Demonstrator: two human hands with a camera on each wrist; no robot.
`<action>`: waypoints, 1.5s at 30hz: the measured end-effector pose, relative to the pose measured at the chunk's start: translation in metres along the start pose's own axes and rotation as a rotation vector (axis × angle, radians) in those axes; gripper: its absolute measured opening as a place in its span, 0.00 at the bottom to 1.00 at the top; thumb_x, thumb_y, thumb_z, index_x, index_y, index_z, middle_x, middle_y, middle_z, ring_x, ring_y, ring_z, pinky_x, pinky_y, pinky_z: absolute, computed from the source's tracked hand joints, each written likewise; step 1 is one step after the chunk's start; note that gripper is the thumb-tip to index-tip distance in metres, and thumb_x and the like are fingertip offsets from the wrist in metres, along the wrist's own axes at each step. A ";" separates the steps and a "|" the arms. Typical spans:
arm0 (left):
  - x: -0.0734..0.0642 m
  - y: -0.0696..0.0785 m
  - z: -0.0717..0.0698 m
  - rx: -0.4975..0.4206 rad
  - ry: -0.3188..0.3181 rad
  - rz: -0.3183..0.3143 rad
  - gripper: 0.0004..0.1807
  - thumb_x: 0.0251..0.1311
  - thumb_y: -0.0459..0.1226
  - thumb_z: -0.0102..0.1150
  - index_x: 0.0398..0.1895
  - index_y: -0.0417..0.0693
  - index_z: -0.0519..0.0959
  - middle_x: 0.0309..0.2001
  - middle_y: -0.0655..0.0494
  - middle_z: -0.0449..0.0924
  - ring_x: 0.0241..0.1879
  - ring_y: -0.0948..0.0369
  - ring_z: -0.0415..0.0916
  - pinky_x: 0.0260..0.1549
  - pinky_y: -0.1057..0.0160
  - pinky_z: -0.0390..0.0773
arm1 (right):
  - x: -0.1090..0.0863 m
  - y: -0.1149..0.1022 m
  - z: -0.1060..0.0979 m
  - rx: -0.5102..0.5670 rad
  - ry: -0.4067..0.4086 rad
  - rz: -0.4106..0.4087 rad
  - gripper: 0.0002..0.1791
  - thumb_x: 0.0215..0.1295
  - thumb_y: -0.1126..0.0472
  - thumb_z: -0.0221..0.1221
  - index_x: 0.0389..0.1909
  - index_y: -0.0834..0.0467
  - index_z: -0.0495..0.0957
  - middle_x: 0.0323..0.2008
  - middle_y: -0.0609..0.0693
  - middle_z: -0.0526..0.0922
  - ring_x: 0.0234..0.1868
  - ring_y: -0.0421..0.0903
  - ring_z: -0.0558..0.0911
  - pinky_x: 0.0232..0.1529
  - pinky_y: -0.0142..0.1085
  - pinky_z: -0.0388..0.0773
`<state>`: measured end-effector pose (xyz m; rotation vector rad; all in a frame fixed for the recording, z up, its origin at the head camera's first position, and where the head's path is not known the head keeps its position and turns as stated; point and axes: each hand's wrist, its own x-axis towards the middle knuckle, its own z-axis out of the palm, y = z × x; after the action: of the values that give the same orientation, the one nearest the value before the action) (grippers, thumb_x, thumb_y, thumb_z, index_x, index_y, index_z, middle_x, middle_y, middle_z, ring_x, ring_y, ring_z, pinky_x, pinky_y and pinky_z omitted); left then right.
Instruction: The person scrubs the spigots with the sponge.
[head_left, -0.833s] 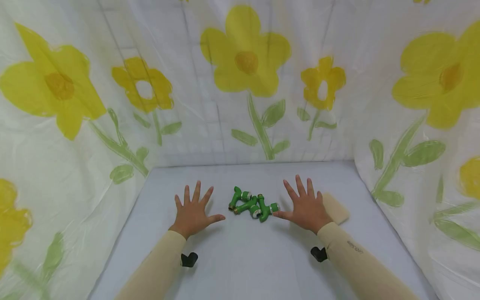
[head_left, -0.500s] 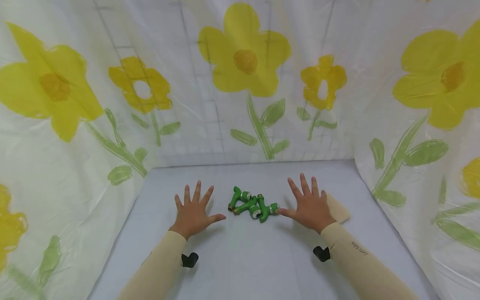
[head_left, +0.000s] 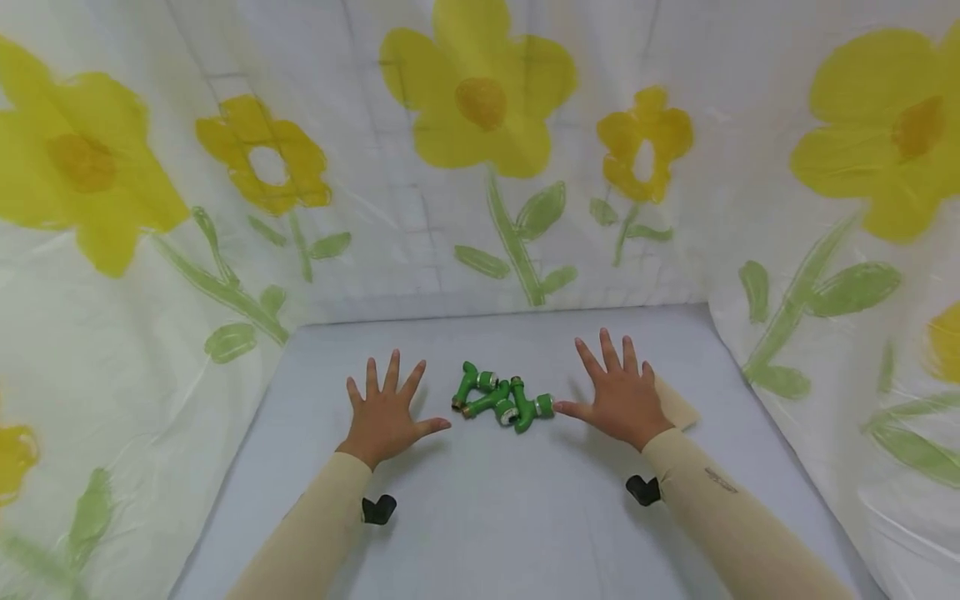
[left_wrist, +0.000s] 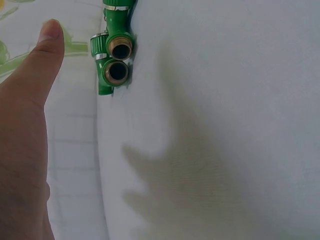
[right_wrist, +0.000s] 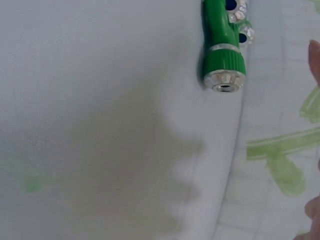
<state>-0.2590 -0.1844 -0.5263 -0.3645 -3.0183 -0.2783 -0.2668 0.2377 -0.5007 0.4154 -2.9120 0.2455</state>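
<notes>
Toward the far half of the pale table (head_left: 495, 517), three green pipe fittings (head_left: 491, 398) are lying close together in a row, between your two hands. Your left hand (head_left: 381, 421) is hovering on one side, palm down, its fingers and thumb spreading wide; the thumb is pointing toward the left fitting (head_left: 465, 388), a gap remaining between. Your right hand (head_left: 626, 404) is mirroring it, fingers fanning apart, its thumb aiming at the ribbed collar of the right fitting (head_left: 522, 408). From the head view that thumb is appearing just beside the collar; the right wrist view is showing the two apart.

The middle fitting (head_left: 486, 403) is lying aslant, its brass end resting near the brass end of its left neighbour. Both hollow ends are facing the left wrist view. Whether all three are touching, you cannot tell.

Shadows of your hands are falling on the table. A beige pad (head_left: 678, 407) is lying partly hidden behind your right hand. Tan sleeves (head_left: 300, 525) are covering your forearms, a black clip (head_left: 378, 510) jutting inward from each. Behind, a white curtain (head_left: 405, 250) with yellow flowers is hanging.
</notes>
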 end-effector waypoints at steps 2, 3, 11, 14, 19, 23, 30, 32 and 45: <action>-0.001 -0.001 0.000 -0.013 -0.005 -0.008 0.68 0.52 0.87 0.50 0.91 0.63 0.51 0.88 0.40 0.34 0.82 0.26 0.30 0.68 0.15 0.31 | 0.002 0.001 -0.001 0.057 0.044 0.000 0.70 0.56 0.11 0.59 0.90 0.47 0.49 0.87 0.64 0.46 0.82 0.75 0.48 0.65 0.80 0.61; -0.002 -0.002 0.000 -0.022 -0.006 -0.010 0.68 0.52 0.87 0.50 0.91 0.62 0.51 0.88 0.40 0.34 0.82 0.26 0.29 0.68 0.15 0.31 | 0.003 0.003 -0.002 0.104 0.079 0.001 0.70 0.57 0.13 0.61 0.90 0.48 0.50 0.86 0.64 0.48 0.82 0.74 0.50 0.64 0.80 0.62; -0.003 -0.014 0.001 -0.075 0.003 -0.029 0.68 0.55 0.85 0.52 0.91 0.59 0.49 0.88 0.37 0.34 0.81 0.23 0.30 0.66 0.13 0.31 | -0.009 0.041 -0.027 0.667 0.379 0.075 0.62 0.64 0.49 0.79 0.89 0.53 0.49 0.82 0.62 0.56 0.77 0.67 0.64 0.70 0.70 0.64; -0.002 -0.018 0.003 -0.085 -0.001 -0.031 0.68 0.56 0.84 0.53 0.91 0.59 0.47 0.88 0.36 0.34 0.81 0.23 0.30 0.66 0.13 0.31 | -0.016 0.055 -0.039 0.742 0.410 0.124 0.61 0.67 0.52 0.77 0.90 0.51 0.46 0.82 0.61 0.55 0.74 0.68 0.68 0.69 0.69 0.67; -0.002 -0.020 0.005 -0.117 0.002 -0.034 0.69 0.56 0.83 0.55 0.92 0.60 0.45 0.88 0.36 0.33 0.81 0.24 0.30 0.67 0.13 0.31 | -0.016 0.069 -0.032 0.726 0.354 0.194 0.62 0.68 0.47 0.76 0.90 0.49 0.44 0.83 0.60 0.54 0.73 0.68 0.68 0.69 0.68 0.66; 0.000 -0.016 0.004 -0.131 -0.002 -0.031 0.69 0.55 0.83 0.57 0.92 0.60 0.45 0.88 0.37 0.33 0.81 0.25 0.30 0.67 0.14 0.31 | -0.017 0.079 -0.006 0.555 0.212 0.278 0.65 0.67 0.36 0.74 0.90 0.54 0.42 0.80 0.69 0.56 0.73 0.73 0.65 0.66 0.74 0.65; 0.008 -0.010 0.002 -0.169 0.016 -0.005 0.69 0.56 0.81 0.61 0.92 0.61 0.43 0.88 0.40 0.35 0.83 0.31 0.35 0.69 0.16 0.38 | -0.025 0.088 0.034 0.272 0.052 0.352 0.52 0.70 0.43 0.71 0.82 0.67 0.59 0.65 0.79 0.69 0.62 0.81 0.68 0.52 0.78 0.68; 0.013 -0.007 0.000 -0.205 0.043 0.023 0.69 0.57 0.79 0.63 0.92 0.61 0.43 0.88 0.41 0.36 0.83 0.33 0.38 0.69 0.18 0.42 | -0.027 0.090 0.037 0.244 0.056 0.337 0.46 0.72 0.46 0.68 0.79 0.67 0.63 0.63 0.78 0.71 0.60 0.79 0.70 0.51 0.76 0.69; 0.049 0.022 -0.030 -0.495 0.192 0.208 0.58 0.70 0.61 0.70 0.91 0.56 0.46 0.87 0.49 0.47 0.84 0.45 0.47 0.75 0.30 0.56 | -0.031 0.088 0.012 0.356 0.064 0.348 0.45 0.75 0.48 0.66 0.81 0.67 0.60 0.66 0.77 0.70 0.61 0.78 0.70 0.50 0.78 0.69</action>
<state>-0.2987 -0.1580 -0.4877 -0.6380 -2.6626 -0.9816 -0.2653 0.3271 -0.5308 -0.0582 -2.8581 0.8169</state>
